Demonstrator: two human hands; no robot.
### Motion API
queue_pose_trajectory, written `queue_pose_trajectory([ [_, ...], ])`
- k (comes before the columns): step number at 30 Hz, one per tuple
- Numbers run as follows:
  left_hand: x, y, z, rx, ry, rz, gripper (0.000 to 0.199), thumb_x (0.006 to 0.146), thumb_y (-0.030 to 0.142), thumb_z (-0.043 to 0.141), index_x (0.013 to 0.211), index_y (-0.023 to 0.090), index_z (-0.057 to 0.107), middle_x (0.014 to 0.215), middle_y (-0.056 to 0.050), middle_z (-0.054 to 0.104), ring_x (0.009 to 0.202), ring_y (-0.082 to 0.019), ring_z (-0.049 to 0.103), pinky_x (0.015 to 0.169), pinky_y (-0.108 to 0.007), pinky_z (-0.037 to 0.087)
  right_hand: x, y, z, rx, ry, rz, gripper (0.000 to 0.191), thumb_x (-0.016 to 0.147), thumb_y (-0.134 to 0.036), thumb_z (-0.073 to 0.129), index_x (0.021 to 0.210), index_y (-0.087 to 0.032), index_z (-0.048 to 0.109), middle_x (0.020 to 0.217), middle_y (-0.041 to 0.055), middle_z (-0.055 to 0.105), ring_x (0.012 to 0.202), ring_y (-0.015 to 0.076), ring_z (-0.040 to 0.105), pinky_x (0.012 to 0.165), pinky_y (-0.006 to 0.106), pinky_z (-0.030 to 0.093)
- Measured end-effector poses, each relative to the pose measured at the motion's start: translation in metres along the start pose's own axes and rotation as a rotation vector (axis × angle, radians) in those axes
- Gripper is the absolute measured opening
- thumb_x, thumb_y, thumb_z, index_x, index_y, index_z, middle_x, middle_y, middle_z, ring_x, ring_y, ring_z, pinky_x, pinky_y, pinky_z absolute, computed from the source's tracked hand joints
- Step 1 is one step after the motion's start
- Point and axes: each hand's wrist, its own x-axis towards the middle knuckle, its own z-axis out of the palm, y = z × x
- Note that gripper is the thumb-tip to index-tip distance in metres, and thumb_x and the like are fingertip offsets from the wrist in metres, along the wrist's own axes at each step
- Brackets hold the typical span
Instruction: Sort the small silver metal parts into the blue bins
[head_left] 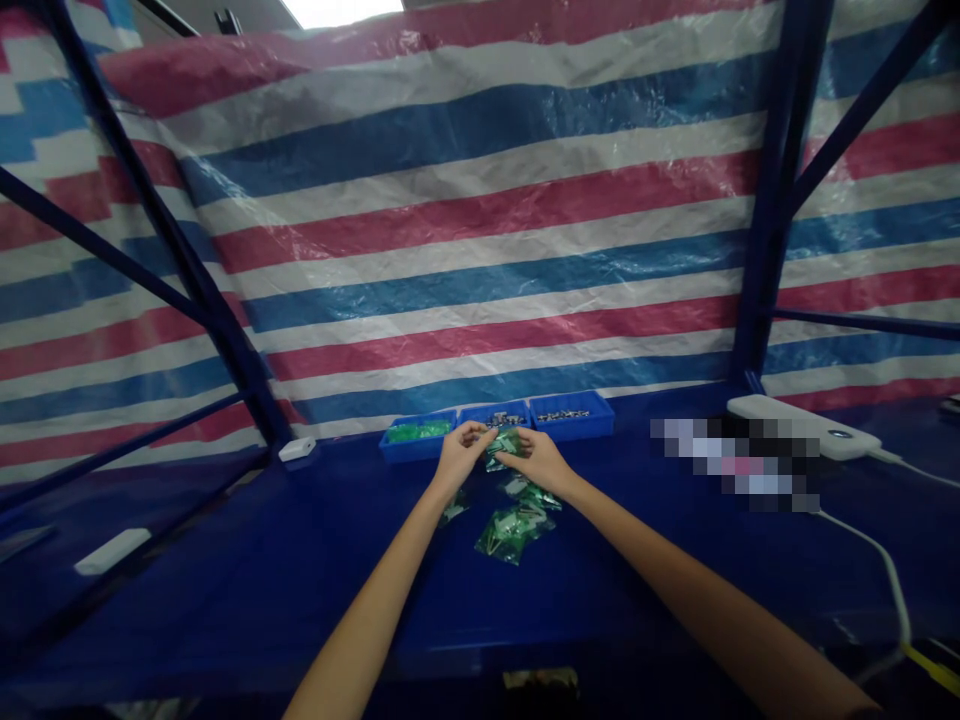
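Both hands meet in front of the blue bins, with a small clear bag of green contents between them. My left hand has its fingers closed at the bag's left edge. On the other side, my right hand pinches the bag's right edge. Several similar bags lie on the blue table beneath the hands, one partly hidden by my left wrist. The left bin has green pieces; the middle bin and right bin contain small metallic-looking parts.
A white device with a cable lies at the right, beside a blurred-out patch. Small white boxes are at the left. Blue frame posts stand before a striped sheet.
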Motion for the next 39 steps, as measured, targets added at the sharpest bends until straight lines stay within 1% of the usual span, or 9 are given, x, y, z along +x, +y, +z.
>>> queue_pose_trajectory([
  [5, 0.000, 0.003, 0.003, 0.016, 0.049, 0.089, 0.033, 0.059, 0.036, 0.072, 0.080, 0.015, 0.059, 0.066, 0.001, 0.058, 0.061, -0.010, 0.053, 0.059, -0.022, 0.041, 0.004, 0.002, 0.000, 0.102, 0.120, 0.051, 0.039, 0.059, -0.038, 0.072, 0.089, -0.016, 0.060, 0.086, 0.0088, 0.069, 0.081, 0.0228, 0.065, 0.073, 0.035, 0.051],
  [13, -0.007, 0.012, 0.000, 0.339, 0.134, 0.243, 0.023, 0.068, 0.040, 0.065, 0.075, 0.017, 0.063, 0.074, -0.002, 0.063, 0.067, -0.014, 0.055, 0.061, -0.025, 0.042, 0.007, 0.005, -0.003, 0.052, 0.210, -0.011, 0.024, 0.065, -0.029, 0.066, 0.085, -0.016, 0.067, 0.088, 0.0075, 0.070, 0.085, 0.0214, 0.064, 0.080, 0.036, 0.049],
  [17, -0.012, 0.017, -0.002, 0.548, 0.144, 0.458, 0.012, 0.074, 0.029, 0.060, 0.066, 0.019, 0.061, 0.086, -0.005, 0.063, 0.085, -0.018, 0.056, 0.078, -0.032, 0.043, 0.003, -0.005, -0.007, -0.076, 0.235, -0.107, 0.009, 0.068, -0.019, 0.058, 0.070, -0.018, 0.067, 0.093, 0.0071, 0.068, 0.093, 0.0216, 0.061, 0.078, 0.035, 0.048],
  [23, -0.015, 0.017, -0.005, 0.838, 0.030, 0.646, 0.019, 0.081, 0.020, 0.050, 0.064, 0.019, 0.059, 0.102, -0.006, 0.064, 0.098, -0.020, 0.052, 0.085, -0.036, 0.038, -0.004, -0.017, -0.013, -0.404, 0.272, -0.277, 0.029, 0.064, -0.002, 0.045, 0.059, -0.022, 0.066, 0.114, 0.0029, 0.059, 0.110, 0.0213, 0.051, 0.099, 0.042, 0.032],
  [26, -0.015, 0.016, -0.006, 0.840, 0.020, 0.646, 0.019, 0.082, 0.020, 0.049, 0.067, 0.020, 0.060, 0.099, -0.005, 0.066, 0.097, -0.020, 0.052, 0.084, -0.035, 0.037, -0.004, -0.016, -0.013, -0.426, 0.311, -0.307, 0.025, 0.068, -0.006, 0.049, 0.061, -0.022, 0.066, 0.118, 0.0038, 0.055, 0.112, 0.0218, 0.048, 0.099, 0.042, 0.033],
  [28, -0.012, 0.014, -0.010, 0.790, 0.089, 0.620, 0.014, 0.082, 0.020, 0.050, 0.073, 0.020, 0.061, 0.093, -0.004, 0.066, 0.092, -0.018, 0.054, 0.083, -0.034, 0.038, -0.003, -0.015, -0.012, -0.387, 0.340, -0.292, 0.016, 0.072, -0.015, 0.054, 0.070, -0.022, 0.068, 0.115, 0.0064, 0.054, 0.110, 0.0223, 0.049, 0.093, 0.040, 0.039],
  [31, -0.005, 0.010, -0.025, 0.716, 0.341, 0.509, 0.011, 0.081, 0.027, 0.053, 0.086, 0.020, 0.060, 0.087, -0.004, 0.065, 0.087, -0.018, 0.055, 0.082, -0.031, 0.039, -0.002, -0.014, -0.010, -0.324, 0.388, -0.229, 0.017, 0.074, -0.029, 0.059, 0.086, -0.021, 0.067, 0.112, 0.0104, 0.053, 0.106, 0.0237, 0.051, 0.079, 0.035, 0.047],
  [34, 0.002, 0.003, -0.047, 0.709, 0.556, 0.345, 0.018, 0.081, 0.031, 0.052, 0.095, 0.020, 0.058, 0.092, -0.004, 0.064, 0.086, -0.018, 0.056, 0.081, -0.030, 0.039, -0.002, -0.013, -0.010, -0.299, 0.416, -0.187, 0.024, 0.075, -0.036, 0.058, 0.088, -0.019, 0.066, 0.107, 0.0116, 0.054, 0.098, 0.0233, 0.054, 0.069, 0.031, 0.049],
  [39, 0.008, -0.016, -0.072, 0.813, 0.584, 0.246, 0.017, 0.084, 0.026, 0.046, 0.095, 0.022, 0.059, 0.094, -0.004, 0.065, 0.090, -0.020, 0.055, 0.085, -0.034, 0.033, -0.003, -0.012, -0.009, -0.283, 0.399, -0.144, 0.026, 0.076, -0.040, 0.056, 0.086, -0.018, 0.065, 0.097, 0.0099, 0.056, 0.079, 0.0186, 0.056, 0.062, 0.029, 0.047],
])
